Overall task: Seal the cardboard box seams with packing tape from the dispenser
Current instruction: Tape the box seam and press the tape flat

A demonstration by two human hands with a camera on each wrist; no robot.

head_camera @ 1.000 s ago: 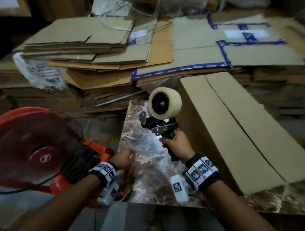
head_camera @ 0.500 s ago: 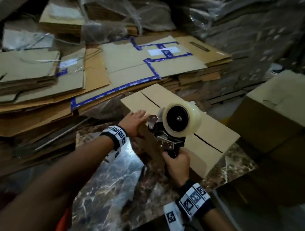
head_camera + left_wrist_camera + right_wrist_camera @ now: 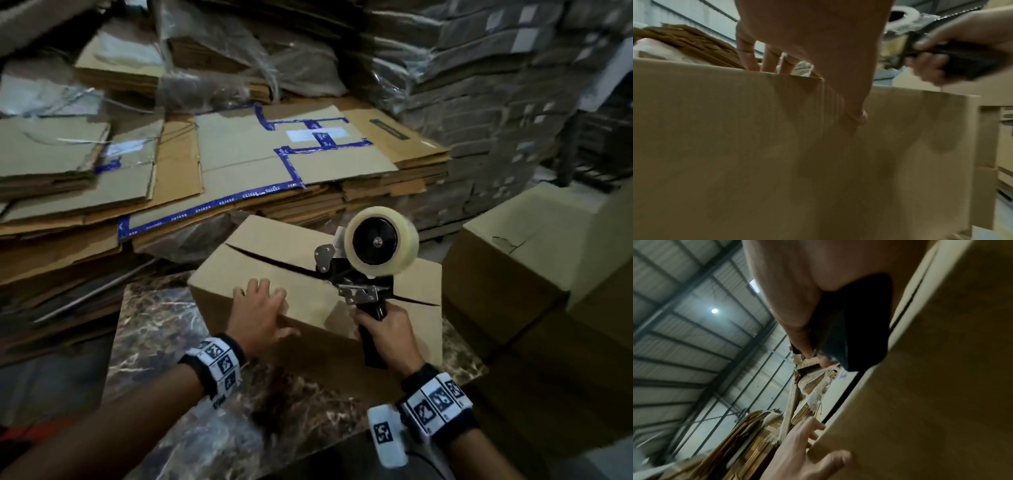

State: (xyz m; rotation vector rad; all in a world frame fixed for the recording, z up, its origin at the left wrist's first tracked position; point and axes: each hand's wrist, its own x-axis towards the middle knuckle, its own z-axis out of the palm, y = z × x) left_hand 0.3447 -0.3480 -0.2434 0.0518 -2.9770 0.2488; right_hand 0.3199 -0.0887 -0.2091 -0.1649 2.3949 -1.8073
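Note:
A brown cardboard box (image 3: 274,240) stands on a marble-patterned table, its top seam (image 3: 274,262) gaping in a dark line from upper left to right. My left hand (image 3: 260,308) rests on the box's near top edge, fingers spread flat on the lid and thumb (image 3: 857,113) pressed against the front face (image 3: 777,162). My right hand (image 3: 387,329) grips the black handle (image 3: 855,321) of the tape dispenser (image 3: 359,291). The dispenser is upright above the right part of the seam, with its clear tape roll (image 3: 380,241) on top. Whether the dispenser touches the box I cannot tell.
The marble-patterned table top (image 3: 164,342) extends left of and in front of the box. Stacks of flattened cardboard (image 3: 239,164), some edged with blue tape, lie close behind. A second closed box (image 3: 513,267) stands to the right, with plastic-wrapped cardboard bundles (image 3: 479,85) beyond it.
My left hand went from the table edge to the box's left corner, then onto its near top edge. The box now lies more crosswise. The dispenser stayed in my right hand, now over the seam.

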